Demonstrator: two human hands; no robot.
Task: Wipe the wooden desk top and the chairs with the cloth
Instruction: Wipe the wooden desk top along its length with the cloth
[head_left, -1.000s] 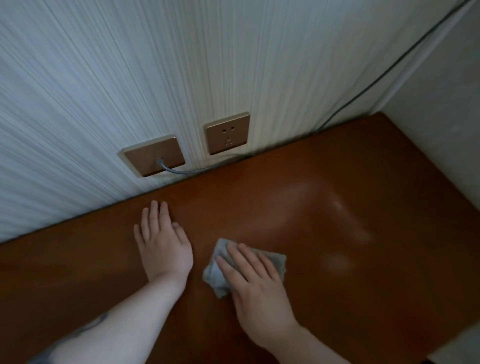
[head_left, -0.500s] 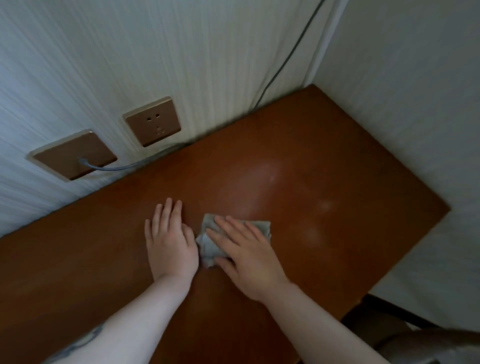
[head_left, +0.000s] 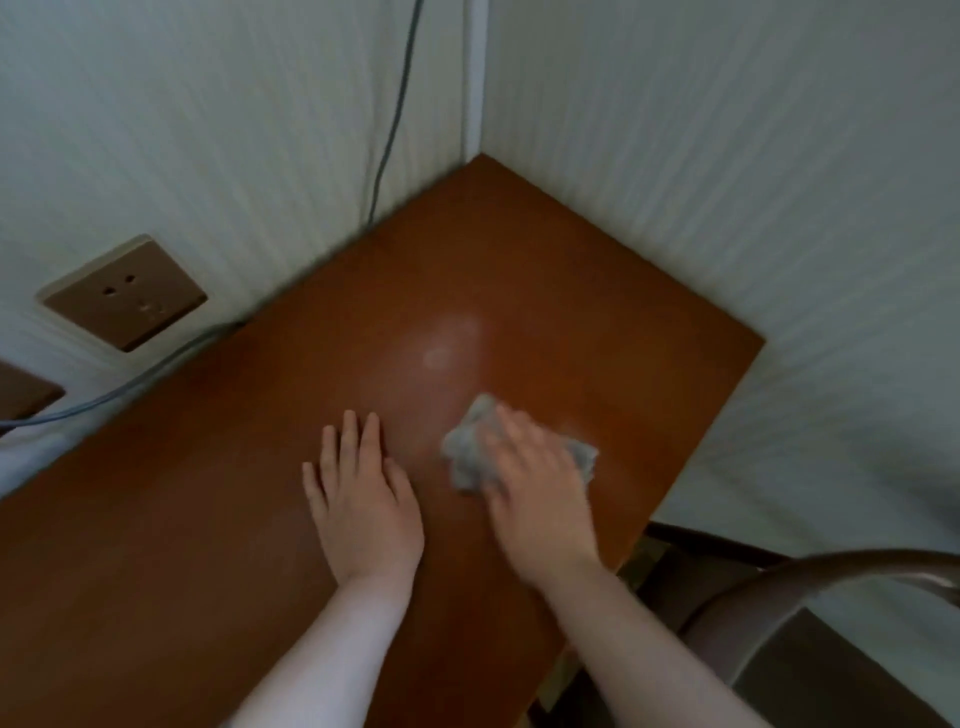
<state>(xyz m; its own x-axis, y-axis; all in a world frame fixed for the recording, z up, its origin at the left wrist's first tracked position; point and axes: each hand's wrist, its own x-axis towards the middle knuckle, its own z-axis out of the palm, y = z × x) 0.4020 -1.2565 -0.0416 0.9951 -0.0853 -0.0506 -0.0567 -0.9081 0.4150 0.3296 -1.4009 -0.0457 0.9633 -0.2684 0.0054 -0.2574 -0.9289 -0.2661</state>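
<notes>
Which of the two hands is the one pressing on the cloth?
The right hand: its fingers lie on the grey cloth and press it onto the desk top. The left hand rests flat on bare wood, apart from it.

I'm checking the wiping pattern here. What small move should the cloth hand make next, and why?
Probably slide the right hand, pressing the grey cloth, forward toward the pale smudge on the desk top. That patch lies just beyond the cloth, while the left hand rests flat beside it.
</notes>
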